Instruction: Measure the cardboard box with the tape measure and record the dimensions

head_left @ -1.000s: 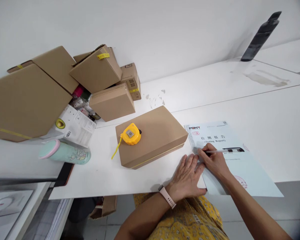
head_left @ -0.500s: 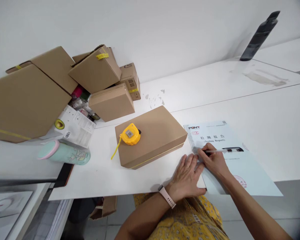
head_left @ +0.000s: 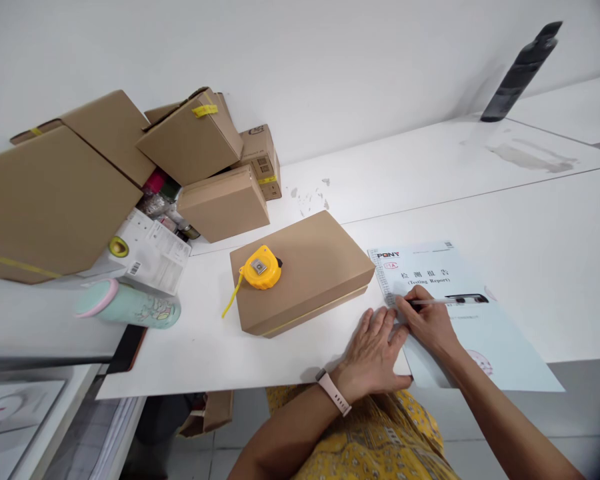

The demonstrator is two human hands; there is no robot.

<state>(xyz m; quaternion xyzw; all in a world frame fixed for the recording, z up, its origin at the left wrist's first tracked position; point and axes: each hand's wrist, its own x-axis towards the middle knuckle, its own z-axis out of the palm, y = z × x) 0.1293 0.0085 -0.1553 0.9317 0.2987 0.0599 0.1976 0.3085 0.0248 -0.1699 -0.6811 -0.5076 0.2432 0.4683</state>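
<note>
My right hand (head_left: 429,321) is closed around a pen (head_left: 467,299) with a clear barrel and a dark cap end. Its writing tip is hidden by my fingers, at the left side of a pale blue testing report (head_left: 500,353) with printed text and a round red stamp. Flat on the table, my left hand (head_left: 377,353) has its fingers spread, the fingertips at the report's left edge; a pink watch band circles that wrist. Just beyond my left hand lies a closed brown cardboard box (head_left: 310,267). On its top rests a yellow tape measure (head_left: 261,267), a short end of tape sticking out.
Several cardboard boxes (head_left: 190,147) are piled against the wall at the left. Before them lie a white carton (head_left: 155,250) and a mint green bottle (head_left: 135,305). A dark bottle (head_left: 520,73) stands at the back right of the white table (head_left: 195,360).
</note>
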